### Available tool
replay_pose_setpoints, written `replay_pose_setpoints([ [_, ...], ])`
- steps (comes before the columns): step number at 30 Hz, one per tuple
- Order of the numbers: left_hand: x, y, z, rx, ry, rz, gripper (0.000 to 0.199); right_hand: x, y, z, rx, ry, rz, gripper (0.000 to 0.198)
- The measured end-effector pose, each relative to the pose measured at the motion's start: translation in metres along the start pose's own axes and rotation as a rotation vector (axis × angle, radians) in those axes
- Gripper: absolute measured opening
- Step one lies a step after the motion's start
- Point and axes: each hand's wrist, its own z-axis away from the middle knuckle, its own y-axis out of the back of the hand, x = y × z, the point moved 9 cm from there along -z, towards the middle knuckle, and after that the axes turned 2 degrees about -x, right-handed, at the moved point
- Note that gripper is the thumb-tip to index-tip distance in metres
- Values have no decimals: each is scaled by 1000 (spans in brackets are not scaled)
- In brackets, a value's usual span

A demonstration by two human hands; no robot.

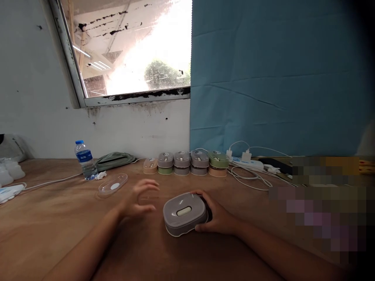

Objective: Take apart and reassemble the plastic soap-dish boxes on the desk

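Note:
A grey oval lidded box with a pale oblong inset in its top is tilted a little at the front middle of the table. My right hand grips its right end, thumb at the lower front edge and fingers behind. To the left of the box, my left hand is apart from it, its fingers and thumb spread in a curved shape with nothing between them. Beyond the left hand lies a clear oval plastic lid with a white round sticker.
Along the wall stand several stacked boxes in grey, green and peach. Left of them are a green pouch and a water bottle. A power strip with loose cables lies at the back right of the brown table.

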Motion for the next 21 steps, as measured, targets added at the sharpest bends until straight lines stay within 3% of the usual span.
replay_pose_setpoints([
  [2,40,-37,-6,-192,-158,125,52,-1,2,0,18,14,-41,82],
  [5,56,-63,-8,-242,-168,273,42,0,4,-1,30,21,-84,82],
  [14,13,-52,-8,-37,182,502,35,12,6,-5,68,11,-258,86],
  [21,-51,-36,-1,412,398,1069,36,4,-2,-2,-38,47,-188,90],
])
